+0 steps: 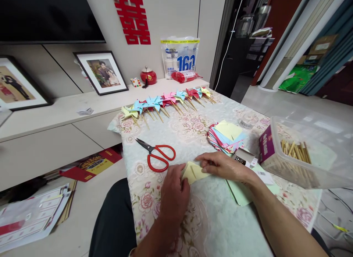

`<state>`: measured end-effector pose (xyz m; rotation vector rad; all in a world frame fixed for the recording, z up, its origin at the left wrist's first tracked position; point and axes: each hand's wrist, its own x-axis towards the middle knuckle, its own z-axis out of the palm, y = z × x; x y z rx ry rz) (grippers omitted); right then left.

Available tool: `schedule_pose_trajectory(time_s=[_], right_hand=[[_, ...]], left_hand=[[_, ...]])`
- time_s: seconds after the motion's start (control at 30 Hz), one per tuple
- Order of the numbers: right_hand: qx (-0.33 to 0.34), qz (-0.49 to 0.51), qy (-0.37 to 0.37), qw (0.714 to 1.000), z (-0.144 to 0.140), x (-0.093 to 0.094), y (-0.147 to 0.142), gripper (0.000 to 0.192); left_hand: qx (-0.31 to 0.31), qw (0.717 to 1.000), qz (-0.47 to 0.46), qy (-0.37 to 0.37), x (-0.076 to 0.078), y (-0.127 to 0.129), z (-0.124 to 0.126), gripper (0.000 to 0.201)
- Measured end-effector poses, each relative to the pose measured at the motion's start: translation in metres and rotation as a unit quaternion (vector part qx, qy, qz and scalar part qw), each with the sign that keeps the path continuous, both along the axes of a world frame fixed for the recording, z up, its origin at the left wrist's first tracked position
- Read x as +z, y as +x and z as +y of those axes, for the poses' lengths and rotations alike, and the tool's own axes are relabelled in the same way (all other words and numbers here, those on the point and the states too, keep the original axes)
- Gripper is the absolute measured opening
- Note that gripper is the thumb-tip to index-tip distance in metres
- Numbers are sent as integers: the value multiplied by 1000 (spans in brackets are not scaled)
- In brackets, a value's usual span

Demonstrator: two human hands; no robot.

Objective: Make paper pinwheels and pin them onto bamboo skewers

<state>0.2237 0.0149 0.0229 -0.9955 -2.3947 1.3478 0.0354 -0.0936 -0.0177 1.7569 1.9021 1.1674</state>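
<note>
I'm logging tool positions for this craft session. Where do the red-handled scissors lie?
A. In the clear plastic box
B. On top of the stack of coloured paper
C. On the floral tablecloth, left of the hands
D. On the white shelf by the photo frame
C: the red-handled scissors lie flat on the floral tablecloth, just left of the left hand, which with the right hand holds the yellow paper.

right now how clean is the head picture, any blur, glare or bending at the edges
Head view: even indoor light, soft shadows under the hands. Centre is sharp: the yellow paper under the left hand and right hand, and the red scissors. Straight lines bow towards the edges, so wide-angle distortion. The clear plastic box shows pale glare, and the corners look softer.
</note>
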Motion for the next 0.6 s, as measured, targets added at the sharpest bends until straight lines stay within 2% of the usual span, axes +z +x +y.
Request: schedule_pose_trajectory(time_s=[0.23,0.37,0.6], right_hand=[[-21,-60,91,994,-2,0,-6,36],[-22,-87,116,989,-4,2,-8,36],[-23,-114,129,985,-6,5,-12,37]], left_hand=[[5,999,19,33,-3,1,-2,45],[1,999,25,35,-3,2,-4,48],[6,996,21,86,2,4,-2,32]])
